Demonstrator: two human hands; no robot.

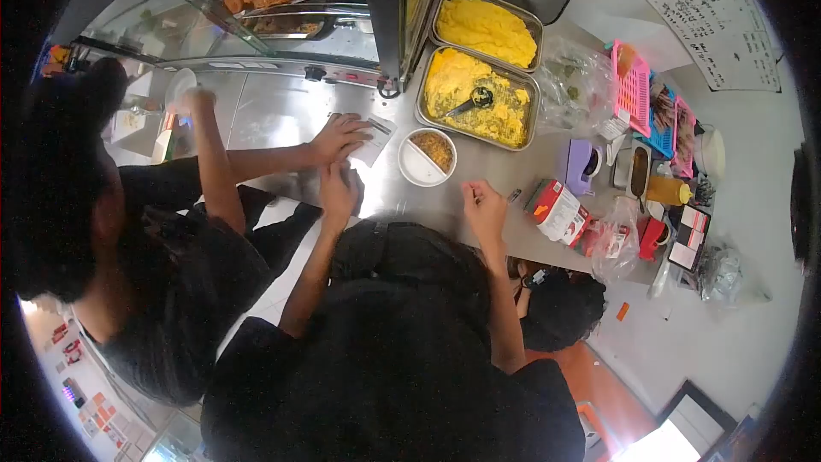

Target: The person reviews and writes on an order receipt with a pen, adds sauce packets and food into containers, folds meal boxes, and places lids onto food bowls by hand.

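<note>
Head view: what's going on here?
The wearer's left hand is close to a co-worker's hand, which rests at what looks like paper; whether the two hands touch is unclear. The right hand is near a divided bowl with brown food in one half; I can't tell whether that hand holds anything. Beyond the bowl, a black spoon lies in a metal tray of yellow food.

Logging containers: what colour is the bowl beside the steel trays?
The bowl is white, clearest in the head view.

Bare forearms (315, 272) slant forward and inward, well apart; the right hand (484, 208) is curled, the left hand (339, 193) points forward.
</note>
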